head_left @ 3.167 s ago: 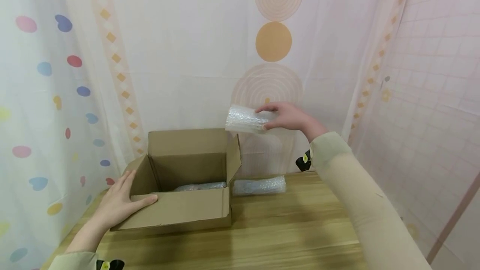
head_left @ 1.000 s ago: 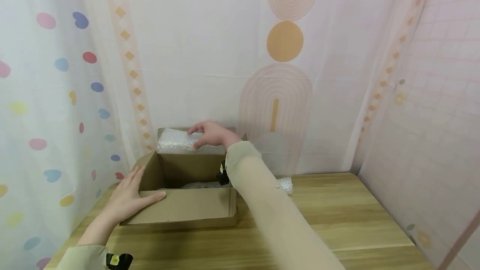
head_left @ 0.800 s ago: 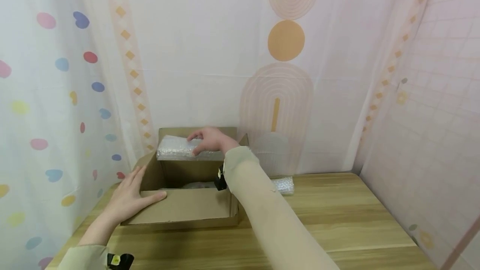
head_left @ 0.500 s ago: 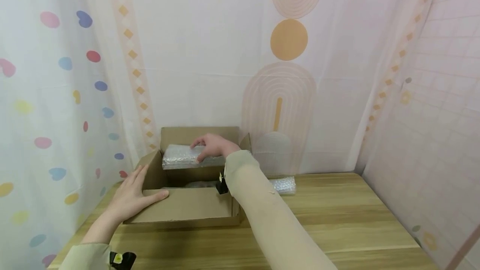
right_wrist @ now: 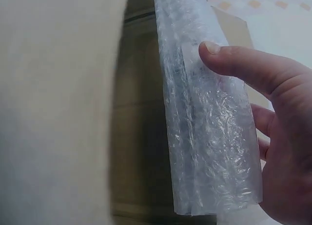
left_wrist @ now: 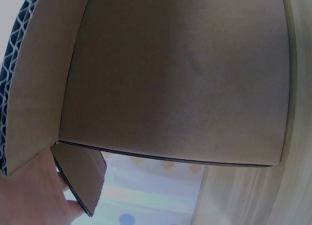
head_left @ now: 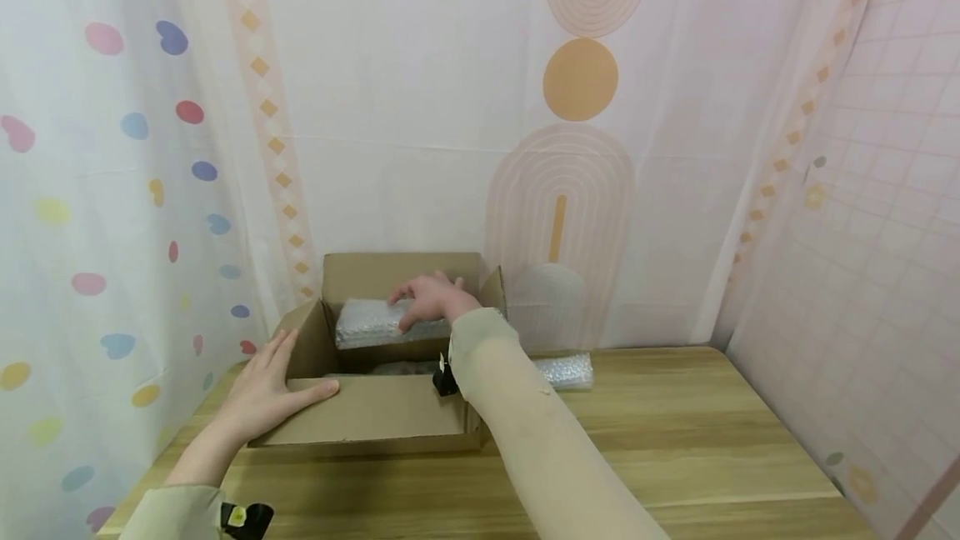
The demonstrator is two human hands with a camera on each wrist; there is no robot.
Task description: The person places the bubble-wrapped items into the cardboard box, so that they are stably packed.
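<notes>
Head view, looking down at a wooden table (head_left: 645, 440) ringed by pale patterned curtains (head_left: 420, 107).

Right hand (head_left: 435, 298) reaching forward over an open cardboard box (head_left: 375, 415), fingers and thumb curled round a bubble-wrapped bundle (head_left: 375, 323). Bundle held level, just under the top of the back flap and above the box floor, not yet resting on anything. Seen from the right wrist: thumb (right_wrist: 243, 69) pressed on the bundle's near face, other fingers behind it, grip firm, brown box wall just beyond.

Left hand (head_left: 262, 394) flat at the box's near left corner, fingers straight and spread, thumb laid along the front wall; bracing, not gripping. From the left wrist, only the outer box wall and a side flap in view, with the heel of the hand against the cardboard.

Below the right hand, inside the box, a second wrap (head_left: 397, 368) already lying on the floor. To the right of the right forearm, outside the box, a third wrap (head_left: 564, 370) lying on the table.

Change over the last seconds: bundle formerly held high and to the right of the box, then carried across above the back flap, now lowered partway into the opening. Left hand unmoved throughout. Likely meaning: packing well under way, this bundle close to being set down beside the one already in, one more waiting outside.
</notes>
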